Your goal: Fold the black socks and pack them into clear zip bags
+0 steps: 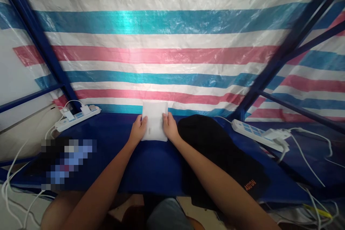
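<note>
A white, slightly translucent rectangular packet [155,121] is held upright over the far part of the blue table [151,172]. My left hand [138,128] grips its left edge, with the thumb on the near face. On the opposite edge, my right hand [170,127] holds it in the same way. The fingers behind the packet are hidden. A faint small mark shows low on its face.
Black cloth [212,151] with orange lettering lies under my right forearm. Power strips with plugs and white cables sit at the left [78,118] and right [258,134]. A pixelated item [71,160] is at left. Striped sheeting [161,57] hangs behind, between blue posts.
</note>
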Motion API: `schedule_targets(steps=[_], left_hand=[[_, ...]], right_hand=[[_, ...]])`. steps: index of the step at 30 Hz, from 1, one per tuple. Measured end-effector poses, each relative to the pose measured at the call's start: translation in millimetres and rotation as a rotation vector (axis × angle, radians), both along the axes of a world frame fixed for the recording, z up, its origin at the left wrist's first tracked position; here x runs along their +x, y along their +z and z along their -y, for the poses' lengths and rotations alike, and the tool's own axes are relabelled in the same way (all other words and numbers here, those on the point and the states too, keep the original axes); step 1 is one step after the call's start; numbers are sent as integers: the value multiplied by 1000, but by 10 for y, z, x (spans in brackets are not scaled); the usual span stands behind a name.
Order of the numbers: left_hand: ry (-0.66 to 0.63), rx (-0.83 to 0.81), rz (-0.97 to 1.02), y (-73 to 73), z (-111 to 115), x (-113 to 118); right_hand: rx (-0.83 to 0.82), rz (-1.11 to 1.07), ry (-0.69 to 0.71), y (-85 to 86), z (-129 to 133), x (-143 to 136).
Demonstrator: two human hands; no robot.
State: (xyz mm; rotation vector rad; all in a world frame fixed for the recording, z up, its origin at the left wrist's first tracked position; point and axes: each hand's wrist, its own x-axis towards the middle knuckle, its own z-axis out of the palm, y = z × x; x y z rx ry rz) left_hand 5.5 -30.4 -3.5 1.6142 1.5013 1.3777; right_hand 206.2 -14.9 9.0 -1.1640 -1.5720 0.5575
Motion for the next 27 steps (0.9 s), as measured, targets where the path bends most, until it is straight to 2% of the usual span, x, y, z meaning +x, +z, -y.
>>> schedule_targets(steps=[3,6,9,11,15,19,27], left_hand=[[-22,-55,81,-79,-84,-32],[-155,-88,237,-155,-144,-46],[-292,-22,282,-187,-158,-33],[-332,59,273,-173,-154,-20],[-300,185,336,-105,-156,-16],[-261,227,346,-49,-120,-8],[-85,267,200,65,57,36]], right_hand=[[-24,-15,-12,-41,-62,16],[-60,-52,-20,-66,-83,36],[-61,-95,23,-27,-29,48],[-1,-100,52,31,36,47],[121,-54,103,125,140,23],[164,-37,174,112,150,-17],[163,-57,156,77,136,-29]])
